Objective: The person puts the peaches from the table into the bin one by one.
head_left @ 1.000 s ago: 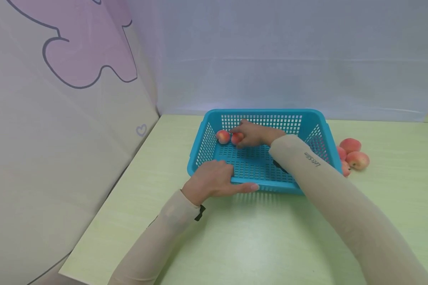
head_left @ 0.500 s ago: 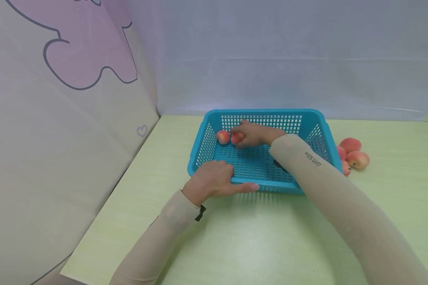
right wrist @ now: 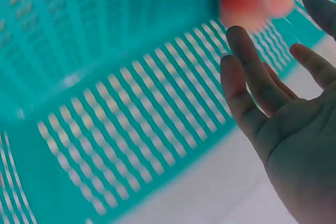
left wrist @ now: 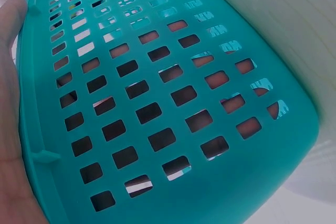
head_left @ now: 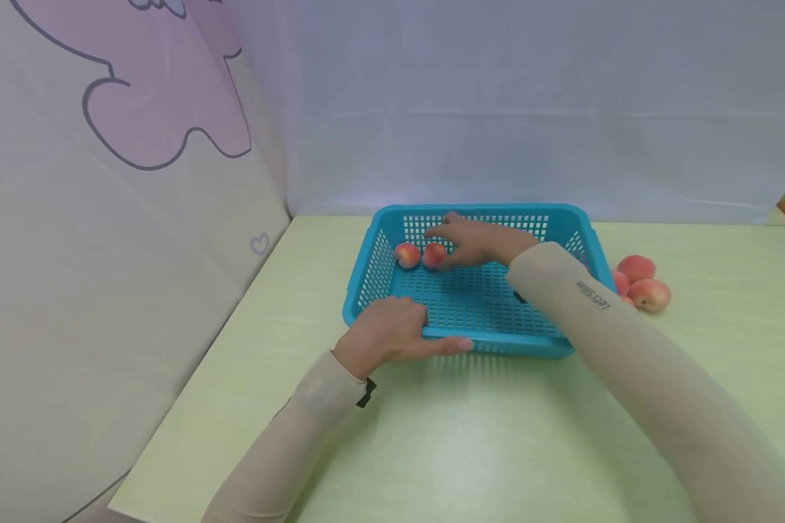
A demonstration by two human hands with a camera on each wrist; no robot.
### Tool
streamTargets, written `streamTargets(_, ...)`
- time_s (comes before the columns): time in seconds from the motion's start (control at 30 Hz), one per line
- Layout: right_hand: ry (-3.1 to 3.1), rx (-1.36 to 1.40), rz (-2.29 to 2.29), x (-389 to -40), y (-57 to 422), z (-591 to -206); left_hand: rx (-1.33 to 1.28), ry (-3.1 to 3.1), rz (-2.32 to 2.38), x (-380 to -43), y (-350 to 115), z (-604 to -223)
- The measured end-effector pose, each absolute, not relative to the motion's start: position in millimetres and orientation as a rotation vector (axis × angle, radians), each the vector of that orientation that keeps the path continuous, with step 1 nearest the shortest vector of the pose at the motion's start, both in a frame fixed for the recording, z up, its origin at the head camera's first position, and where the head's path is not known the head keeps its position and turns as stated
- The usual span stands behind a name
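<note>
A blue plastic basket [head_left: 497, 339] with perforated walls stands on the table. My left hand [head_left: 389, 330] grips its near rim, fingers curled over the inside and thumb stretched along the outside. In the left wrist view the basket's perforated wall [left wrist: 231, 166] fills most of the frame. Two red-yellow peaches, a left one [head_left: 407, 255] and a right one [head_left: 435, 256], lie side by side in the far left corner of the basket. Over the right one hovers my right hand [head_left: 476, 242], fingers spread. The right wrist view shows this hand [right wrist: 294, 103] holding nothing, with a gap to the nearer peach [right wrist: 244, 6].
Several more peaches [head_left: 650, 295] cluster on the pale green table [head_left: 445, 436] just outside the basket's right wall, partly hidden by the right sleeve. A grey-white cloth [head_left: 523, 145] hangs behind, and a printed cloth [head_left: 137, 276] borders the left side.
My right hand has let go of the right peach and drawn slightly up and to the right, its fingers opening. The left hand keeps its grip on the rim.
</note>
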State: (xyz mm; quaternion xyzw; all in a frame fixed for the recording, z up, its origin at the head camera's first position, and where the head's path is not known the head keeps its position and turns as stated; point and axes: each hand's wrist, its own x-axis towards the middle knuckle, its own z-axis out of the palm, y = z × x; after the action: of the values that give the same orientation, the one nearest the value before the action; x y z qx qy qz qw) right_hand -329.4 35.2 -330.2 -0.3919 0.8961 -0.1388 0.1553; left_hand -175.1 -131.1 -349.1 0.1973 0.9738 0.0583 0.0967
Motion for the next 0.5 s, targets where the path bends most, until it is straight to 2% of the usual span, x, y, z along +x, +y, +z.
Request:
streamTargets(0.2, 2.674, -1.225, -0.423, -291, 70, -281, 0.583, 2.886, 0.162, -176, -130, -349)
streamTargets(0.5, 3.145, -1.839, -0.531, -187, 149, -234, 0.610, 2.889, 0.136, -175, -125, -347)
